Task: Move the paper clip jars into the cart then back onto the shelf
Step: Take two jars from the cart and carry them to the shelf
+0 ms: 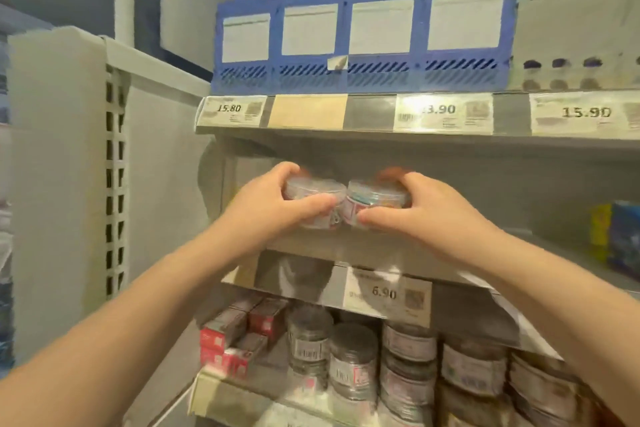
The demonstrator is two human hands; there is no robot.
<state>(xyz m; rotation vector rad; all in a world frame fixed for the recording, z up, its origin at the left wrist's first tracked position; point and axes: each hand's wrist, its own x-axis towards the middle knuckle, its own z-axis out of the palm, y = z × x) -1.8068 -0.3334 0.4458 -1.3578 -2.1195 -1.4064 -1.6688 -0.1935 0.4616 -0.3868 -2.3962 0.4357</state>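
Two small clear round paper clip jars sit side by side at the front of the middle shelf [311, 250]. My left hand [273, 208] grips the left jar [313, 189], fingers over its top and thumb across its front. My right hand [426, 208] grips the right jar [375, 196] the same way. The two jars touch each other in the middle. Whether their bases rest on the shelf board I cannot tell. The cart is out of view.
Blue file holders [360, 42] stand on the top shelf above price tags [443, 113]. The shelf below holds several clear jars [353, 367] and red boxes [239, 333]. A blue-and-yellow pack [620, 236] lies at the middle shelf's right. A white upright panel [69, 166] stands left.
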